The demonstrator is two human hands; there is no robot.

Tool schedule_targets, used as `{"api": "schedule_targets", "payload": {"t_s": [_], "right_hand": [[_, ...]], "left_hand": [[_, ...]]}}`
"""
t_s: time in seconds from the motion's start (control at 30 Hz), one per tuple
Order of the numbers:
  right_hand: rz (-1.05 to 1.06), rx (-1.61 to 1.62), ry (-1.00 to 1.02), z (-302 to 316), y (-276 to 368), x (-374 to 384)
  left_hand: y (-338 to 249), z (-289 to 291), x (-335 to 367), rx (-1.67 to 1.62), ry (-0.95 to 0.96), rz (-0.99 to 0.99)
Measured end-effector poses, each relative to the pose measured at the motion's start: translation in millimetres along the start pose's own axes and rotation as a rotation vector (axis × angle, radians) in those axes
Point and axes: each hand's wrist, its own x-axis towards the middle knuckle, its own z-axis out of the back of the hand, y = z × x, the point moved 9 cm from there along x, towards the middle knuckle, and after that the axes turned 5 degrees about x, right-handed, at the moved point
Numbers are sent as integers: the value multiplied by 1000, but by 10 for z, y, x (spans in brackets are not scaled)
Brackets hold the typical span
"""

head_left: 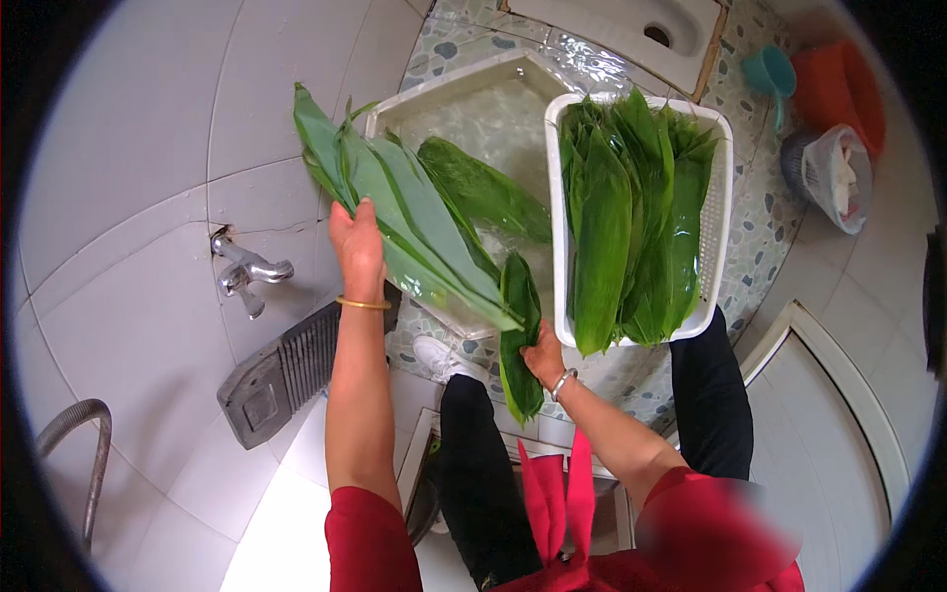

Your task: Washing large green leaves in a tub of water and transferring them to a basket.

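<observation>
My left hand [357,247] is closed round a fanned bundle of broad bamboo leaves [414,222], which slants across the left side of a white basin [464,79] of water. My right hand [543,357] grips a darker bamboo leaf [519,340] near its lower part, just beyond the tips of that bundle. Another wet leaf [483,187] lies in the basin. To the right of the basin, a white perforated basket [722,212] holds a thick row of bamboo leaves [602,237] lying lengthwise.
A metal tap [247,266] juts from the tiled wall on the left, above a dark grey washboard [286,370]. A squat toilet [641,35] is at the far side. Toward the right stand a teal dipper [771,74], a red bucket [843,89] and a bag-lined bin [834,183].
</observation>
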Motion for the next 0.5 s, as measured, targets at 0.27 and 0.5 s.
{"api": "schedule_targets", "payload": {"t_s": [0.27,0.5], "right_hand": [[0,66,-111,-1,501,-512],[76,220,-157,-254,72,301]], "left_hand": [[19,162,-315,742,61,-266],[1619,-749,-834,877,372,-168]]}}
